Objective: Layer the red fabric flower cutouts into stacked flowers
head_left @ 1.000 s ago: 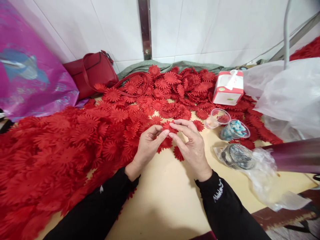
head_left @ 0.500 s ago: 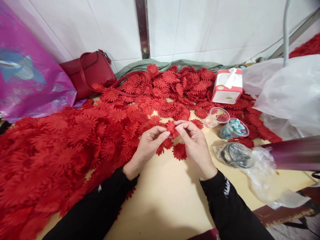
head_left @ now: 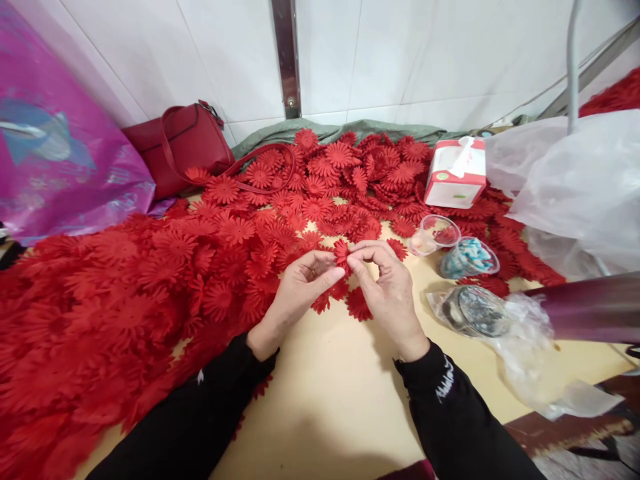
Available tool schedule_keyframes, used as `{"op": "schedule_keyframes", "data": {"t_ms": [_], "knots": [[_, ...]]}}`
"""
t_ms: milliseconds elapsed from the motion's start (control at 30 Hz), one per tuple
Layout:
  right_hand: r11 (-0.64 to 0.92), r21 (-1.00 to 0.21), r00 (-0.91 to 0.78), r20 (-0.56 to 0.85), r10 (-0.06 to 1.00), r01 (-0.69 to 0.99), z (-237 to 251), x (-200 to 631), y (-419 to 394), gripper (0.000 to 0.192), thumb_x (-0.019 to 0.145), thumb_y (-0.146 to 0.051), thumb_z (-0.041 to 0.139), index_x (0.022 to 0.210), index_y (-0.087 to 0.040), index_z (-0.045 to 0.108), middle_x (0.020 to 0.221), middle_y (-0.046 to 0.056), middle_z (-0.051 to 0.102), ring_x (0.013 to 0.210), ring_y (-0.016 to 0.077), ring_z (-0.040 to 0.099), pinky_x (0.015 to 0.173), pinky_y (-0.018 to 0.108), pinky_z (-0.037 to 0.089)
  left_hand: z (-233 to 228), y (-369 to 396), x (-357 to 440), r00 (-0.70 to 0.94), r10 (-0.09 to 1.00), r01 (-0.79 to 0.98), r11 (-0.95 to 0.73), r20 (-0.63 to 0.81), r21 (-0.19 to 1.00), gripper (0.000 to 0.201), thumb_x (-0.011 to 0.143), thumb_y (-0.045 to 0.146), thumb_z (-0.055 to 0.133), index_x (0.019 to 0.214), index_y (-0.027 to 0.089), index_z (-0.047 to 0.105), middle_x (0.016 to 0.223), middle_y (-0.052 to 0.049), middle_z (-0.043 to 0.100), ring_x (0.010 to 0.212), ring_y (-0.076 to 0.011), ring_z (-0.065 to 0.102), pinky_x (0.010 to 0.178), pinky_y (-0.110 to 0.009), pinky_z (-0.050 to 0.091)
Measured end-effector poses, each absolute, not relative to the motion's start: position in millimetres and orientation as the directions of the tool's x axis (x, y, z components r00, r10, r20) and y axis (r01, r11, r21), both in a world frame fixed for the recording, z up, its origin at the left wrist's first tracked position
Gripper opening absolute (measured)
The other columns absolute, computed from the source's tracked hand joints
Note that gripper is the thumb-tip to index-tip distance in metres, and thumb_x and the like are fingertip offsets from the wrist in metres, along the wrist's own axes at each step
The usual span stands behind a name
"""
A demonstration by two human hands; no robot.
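Between my two hands is one red fabric flower (head_left: 341, 251), its petals partly covered by my fingers. My left hand (head_left: 306, 283) pinches its left side with thumb and fingertips. On the other side, my right hand (head_left: 387, 287) is closed on the flower's right edge. Another loose red flower (head_left: 359, 305) lies on the table just below the held one, partly hidden by my right hand. A big heap of red flowers (head_left: 125, 307) spreads over the table to the left and behind my hands.
At the back left stand a red handbag (head_left: 183, 147) and a purple plastic bag (head_left: 65, 133). To the right are a tissue pack (head_left: 456, 175), an open clear cup (head_left: 435, 235), a cup with blue-white stuff (head_left: 469, 258), a bagged jar (head_left: 475, 310) and a purple cylinder (head_left: 590, 307).
My fingertips have come closer together on the flower, and it has turned more edge-on. The right thumb has shifted left and up. The things around it look unmoved.
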State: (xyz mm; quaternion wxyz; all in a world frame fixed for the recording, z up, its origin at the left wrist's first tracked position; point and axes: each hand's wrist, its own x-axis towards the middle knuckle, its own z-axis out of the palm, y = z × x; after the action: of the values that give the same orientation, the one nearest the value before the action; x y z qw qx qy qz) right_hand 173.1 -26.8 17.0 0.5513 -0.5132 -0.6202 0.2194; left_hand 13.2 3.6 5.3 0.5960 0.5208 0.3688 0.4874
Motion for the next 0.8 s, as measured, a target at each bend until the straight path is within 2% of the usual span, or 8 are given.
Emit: {"op": "schedule_keyframes", "data": {"t_ms": [100,200,300,400,467,567,700,800], "knots": [[0.374,-0.858,0.135,0.442,0.887,0.354,19,174,-27,0.012,0.098,-0.028,0.065,0.088,-0.023,0.068,0.095,0.004,0.068,0.096,0.0203,0.066,0.092,0.037,0.052,5,2,15,0.281,0.959,-0.219,0.021,0.043,0.975,0.04,0.071,0.051,0.091,0.085,0.022,0.068,0.074,0.002,0.066,0.067,-0.0113,0.059,0.069,-0.026,0.054],[0.301,-0.925,0.163,0.342,0.925,0.229,17,178,-25,0.017,0.098,-0.034,0.067,0.086,-0.022,0.066,0.087,0.001,0.065,0.084,0.0176,0.062,0.082,0.032,0.051,4,3,15,0.27,0.962,-0.182,0.01,0.04,0.983,0.039,0.076,0.053,0.086,0.079,0.021,0.064,0.071,0.003,0.059,0.063,-0.0103,0.052,0.064,-0.025,0.049],[0.216,-0.971,0.27,0.235,0.934,0.098,10,185,-19,0.023,0.097,-0.043,0.068,0.088,-0.021,0.065,0.083,0.0,0.063,0.078,0.0158,0.058,0.077,0.03,0.049,2,4,13,0.256,0.965,-0.178,-0.004,0.05,0.984,0.039,0.079,0.054,0.084,0.079,0.022,0.062,0.072,0.003,0.056,0.065,-0.0113,0.048,0.063,-0.025,0.047],[0.21,-0.976,0.36,0.216,0.908,0.057,-1,193,-12,0.031,0.096,-0.049,0.068,0.086,-0.021,0.063,0.08,-0.002,0.06,0.074,0.0144,0.055,0.075,0.029,0.047,-3,5,11,0.246,0.968,-0.215,0.0,0.054,0.977,0.036,0.081,0.051,0.082,0.081,0.022,0.061,0.073,0.003,0.054,0.064,-0.0109,0.046,0.063,-0.024,0.045],[0.218,-0.974,0.394,0.223,0.891,0.058,-6,197,-9,0.033,0.096,-0.052,0.066,0.085,-0.022,0.06,0.077,-0.003,0.057,0.072,0.0137,0.052,0.072,0.028,0.046,-7,7,10,0.202,0.978,-0.251,-0.005,0.058,0.968,0.034,0.082,0.049,0.081,0.084,0.023,0.06,0.075,0.003,0.053,0.065,-0.0109,0.046,0.064,-0.024,0.045],[0.232,-0.972,0.423,0.202,0.883,-0.02,-11,199,-6,0.034,0.093,-0.054,0.07,0.087,-0.023,0.058,0.076,-0.004,0.054,0.07,0.0131,0.05,0.069,0.027,0.045,-9,9,8,0.037,0.994,-0.253,-0.093,0.106,0.963,0.033,0.084,0.048,0.079,0.088,0.023,0.058,0.079,0.003,0.053,0.069,-0.0116,0.048,0.067,-0.024,0.046],[0.249,-0.969,0.462,0.216,0.86,-0.011,-5,193,-8,0.028,0.093,-0.049,0.072,0.089,-0.023,0.062,0.079,-0.003,0.059,0.072,0.0136,0.055,0.074,0.028,0.049,-2,7,9,-0.189,0.947,-0.162,-0.291,0.259,0.943,0.033,0.087,0.048,0.077,0.09,0.023,0.057,0.084,0.001,0.056,0.077,-0.0129,0.052,0.076,-0.024,0.047],[0.261,-0.962,0.335,0.273,0.902,0.083,5,180,-15,0.02,0.098,-0.042,0.067,0.1,-0.022,0.068,0.101,0.004,0.073,0.094,0.0172,0.068,0.093,0.035,0.054,5,2,12,-0.275,0.885,-0.08,-0.409,0.374,0.909,0.032,0.091,0.05,0.074,0.094,0.023,0.057,0.086,0.0,0.056,0.079,-0.0139,0.054,0.078,-0.026,0.047]]}}
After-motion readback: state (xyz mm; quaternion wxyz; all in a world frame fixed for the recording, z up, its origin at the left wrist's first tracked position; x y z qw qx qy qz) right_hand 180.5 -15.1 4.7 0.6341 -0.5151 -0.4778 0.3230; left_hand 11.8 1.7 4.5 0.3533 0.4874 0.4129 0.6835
